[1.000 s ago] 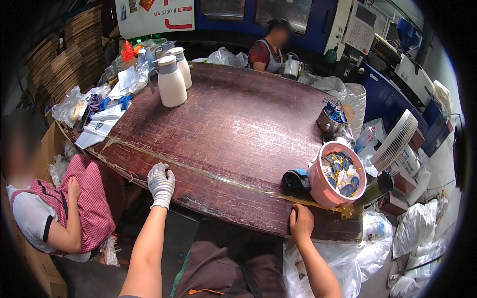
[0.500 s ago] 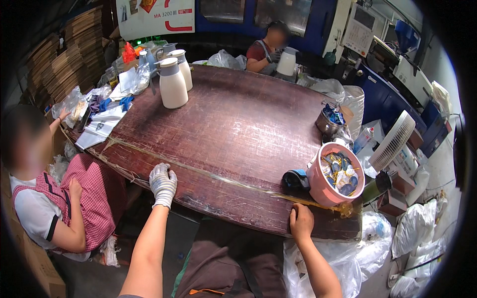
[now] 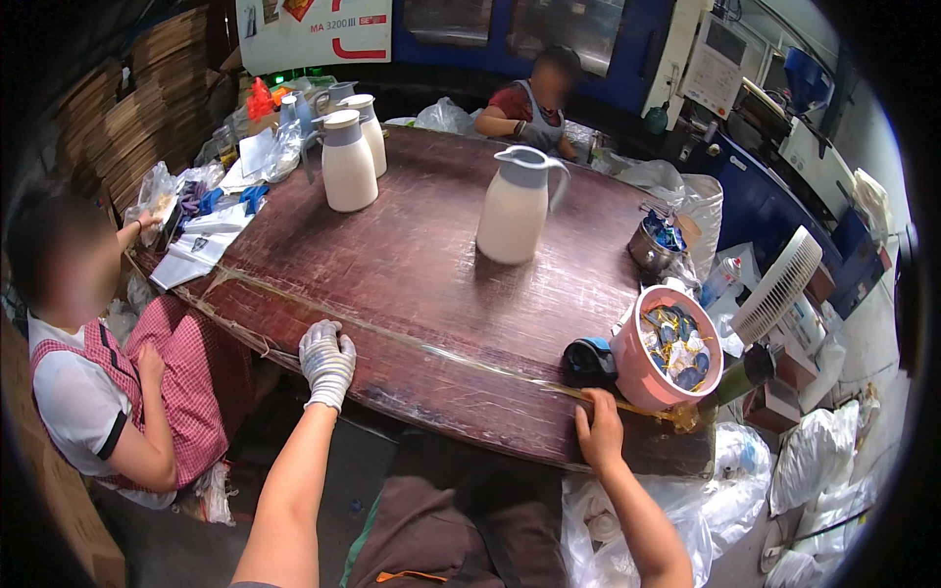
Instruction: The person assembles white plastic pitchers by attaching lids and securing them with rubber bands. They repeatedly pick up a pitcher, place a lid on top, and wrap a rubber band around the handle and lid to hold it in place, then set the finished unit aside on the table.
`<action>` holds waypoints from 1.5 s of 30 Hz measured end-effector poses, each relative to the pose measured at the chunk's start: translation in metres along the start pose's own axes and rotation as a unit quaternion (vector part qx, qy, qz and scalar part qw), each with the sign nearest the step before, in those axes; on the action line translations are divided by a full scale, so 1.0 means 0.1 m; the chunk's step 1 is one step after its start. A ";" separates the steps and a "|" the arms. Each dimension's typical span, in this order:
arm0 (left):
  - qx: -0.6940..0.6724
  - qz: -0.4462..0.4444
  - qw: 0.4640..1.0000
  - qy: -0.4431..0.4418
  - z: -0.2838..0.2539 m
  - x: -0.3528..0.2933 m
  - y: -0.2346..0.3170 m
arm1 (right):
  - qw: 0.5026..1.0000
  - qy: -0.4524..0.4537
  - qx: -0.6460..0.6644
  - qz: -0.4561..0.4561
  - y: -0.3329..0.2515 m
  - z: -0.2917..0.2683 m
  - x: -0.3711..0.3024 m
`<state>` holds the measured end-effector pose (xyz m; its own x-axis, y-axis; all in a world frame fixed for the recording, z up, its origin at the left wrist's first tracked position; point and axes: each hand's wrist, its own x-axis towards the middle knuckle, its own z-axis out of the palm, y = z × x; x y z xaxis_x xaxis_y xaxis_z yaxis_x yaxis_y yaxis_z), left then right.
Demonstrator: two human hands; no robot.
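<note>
My left hand (image 3: 326, 365), in a white striped glove, rests on the near edge of the dark red table (image 3: 421, 294), fingers stretched out and holding nothing. My bare right hand (image 3: 600, 431) lies at the near right edge with thumb and fingers apart, also holding nothing. Nearest to it are a pink bucket (image 3: 630, 368) of small dark discs and yellow bits, and a black and blue roll-shaped thing (image 3: 591, 361). Mid-table, beyond both hands, stands a cream vacuum jug (image 3: 512, 220) with a grey spout and handle; I see no lid on it.
Two lidded jugs (image 3: 348, 171) stand at the far left, near papers (image 3: 211, 240) and plastic bags. A co-worker (image 3: 534, 113) sits across the table; another person (image 3: 108, 392) sits at my left. A metal pot (image 3: 652, 245) and white fan (image 3: 779, 284) are at the right.
The jug that was by the far co-worker now stands mid-table, nearer me. That co-worker's hands have left it. My right hand has shifted slightly, its fingers spreading; my left stays on the edge.
</note>
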<state>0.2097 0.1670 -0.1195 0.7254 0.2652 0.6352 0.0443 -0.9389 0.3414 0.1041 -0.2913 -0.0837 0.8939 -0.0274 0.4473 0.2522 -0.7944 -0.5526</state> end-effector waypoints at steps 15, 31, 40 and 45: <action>-0.332 -0.190 0.916 -0.119 -0.12 0.18 0.01 | 0.994 -0.005 0.096 -0.048 -1.48 0.39 1.37; -0.532 0.053 0.773 -0.343 -1.53 0.17 1.75 | 0.711 -0.207 0.660 0.123 -1.19 0.37 0.12; -0.385 -0.039 0.784 -0.485 -1.84 -0.73 1.93 | 0.760 -0.124 0.428 0.473 0.17 -0.61 -1.95; -0.410 -0.058 0.661 -0.626 -1.69 -0.98 2.12 | 0.885 -0.186 -0.138 0.404 1.22 -0.60 -2.89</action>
<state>0.0319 -0.0209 0.0078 0.7724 -0.5470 -0.3228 0.1338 -0.3567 0.9246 -0.1458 -0.4166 -0.2377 0.8141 -0.4931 -0.3068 -0.5793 -0.7264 -0.3697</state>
